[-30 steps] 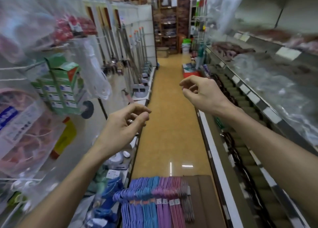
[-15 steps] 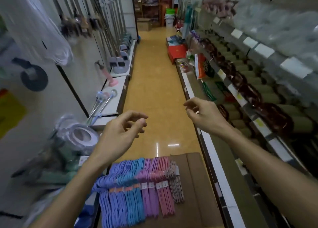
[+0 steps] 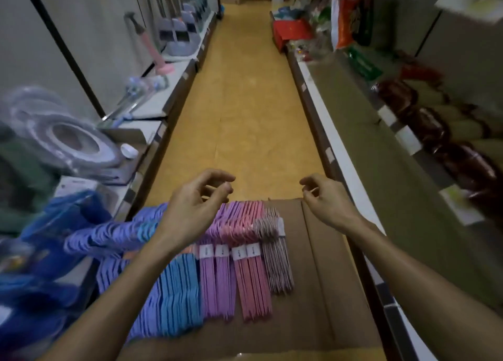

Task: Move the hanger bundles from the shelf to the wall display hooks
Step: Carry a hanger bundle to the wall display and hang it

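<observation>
Several hanger bundles lie side by side on a brown cardboard box (image 3: pixel 321 273) in the aisle: violet-blue (image 3: pixel 117 235), light blue (image 3: pixel 179 292), purple (image 3: pixel 217 279), pink (image 3: pixel 253 279) and a smaller dark mauve bundle (image 3: pixel 277 260). White paper labels band the purple and pink ones. My left hand (image 3: pixel 196 205) hovers over the hook ends of the blue and purple bundles, fingers curled and apart, holding nothing. My right hand (image 3: pixel 324 200) hovers over the box's far right part, also empty with loosely curled fingers.
The white wall panel (image 3: pixel 54 47) rises on the left, above a low shelf with a roll in plastic wrap (image 3: pixel 65 137), blue bagged goods (image 3: pixel 40 265) and dustpans (image 3: pixel 185 31). Shelves of dark packaged goods (image 3: pixel 435 132) line the right. The yellow aisle floor (image 3: pixel 239 93) runs ahead.
The view has tilted down from the hanging wall goods to the box of hangers. Both hands have dropped lower and nearer the bundles, still empty.
</observation>
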